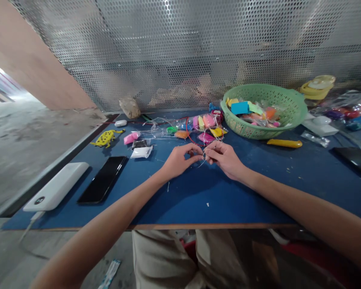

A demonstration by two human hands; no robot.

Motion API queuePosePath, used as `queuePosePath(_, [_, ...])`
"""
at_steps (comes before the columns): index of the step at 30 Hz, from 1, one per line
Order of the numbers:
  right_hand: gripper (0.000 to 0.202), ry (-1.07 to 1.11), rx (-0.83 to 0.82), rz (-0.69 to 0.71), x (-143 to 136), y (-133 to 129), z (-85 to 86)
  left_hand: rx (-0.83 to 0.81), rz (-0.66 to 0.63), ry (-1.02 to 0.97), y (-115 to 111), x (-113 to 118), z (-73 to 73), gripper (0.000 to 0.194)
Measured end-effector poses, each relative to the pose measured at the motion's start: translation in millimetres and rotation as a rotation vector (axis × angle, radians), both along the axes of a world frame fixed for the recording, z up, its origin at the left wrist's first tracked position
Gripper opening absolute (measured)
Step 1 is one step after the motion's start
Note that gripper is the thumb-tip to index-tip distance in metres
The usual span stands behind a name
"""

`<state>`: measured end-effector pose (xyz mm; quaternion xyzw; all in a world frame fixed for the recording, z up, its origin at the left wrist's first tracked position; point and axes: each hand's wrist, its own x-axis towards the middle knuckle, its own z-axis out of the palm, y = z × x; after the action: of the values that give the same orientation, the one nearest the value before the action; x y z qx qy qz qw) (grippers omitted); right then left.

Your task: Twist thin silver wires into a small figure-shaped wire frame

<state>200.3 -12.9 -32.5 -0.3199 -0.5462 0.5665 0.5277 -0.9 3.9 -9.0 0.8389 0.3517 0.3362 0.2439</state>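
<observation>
My left hand (182,159) and my right hand (224,157) meet above the middle of the blue table (246,200). Both are closed in a pinch on a thin, pale wire or string (202,163), which loops between the fingertips; its exact material is too small to make out. Just behind the hands lie small colored clay packets, among them a magenta packet (205,138), a yellow packet (218,132) and an orange packet (182,134). A red cord (187,130) curves beside them.
A green basket (237,127) of colored packets stands back right, with a yellow-handled cutter (284,143) before it. On the left are a black phone (102,180), a white power bank (58,186) and a yellow spotted toy (106,138). Perforated metal (168,60) rises behind.
</observation>
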Motion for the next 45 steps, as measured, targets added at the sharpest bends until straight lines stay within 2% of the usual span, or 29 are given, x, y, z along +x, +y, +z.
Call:
queuePosePath(6, [0.025, -0.072, 0.077, -0.096, -1, 0, 0.7, 0.169, 0.088, -0.001, 2, 1, -1.4, 0.015])
queuePosePath(11, [0.023, -0.176, 0.224, -0.246, -1, -1, 3.4, 0.216, 0.206, -0.033, -9, 9, 1.6, 0.015])
queuePosePath(16, [0.025, -0.261, 0.282, -0.321, -3, -5, 6.7, 0.305, 0.263, -0.017, -14, 13, 2.0, 0.02])
queuePosePath(24, [0.016, -0.439, 0.496, -0.44, -5, -14, 10.3, 0.259, 0.406, 0.047, -20, 15, 4.9, 0.019])
queuePosePath(32, [0.014, -0.49, 0.572, -0.414, -5, -12, 8.1, 0.278, 0.457, 0.179, -22, 16, 6.4, 0.012])
queuePosePath(41, [0.018, -0.488, 0.58, -0.43, -2, -5, 8.8, 0.48, 0.378, 0.344, -19, 17, -1.9, 0.024])
queuePosePath(45, [0.019, -0.523, 0.611, -0.403, 1, 0, 5.2, 0.456, 0.337, 0.382, -19, 18, -2.2, 0.021])
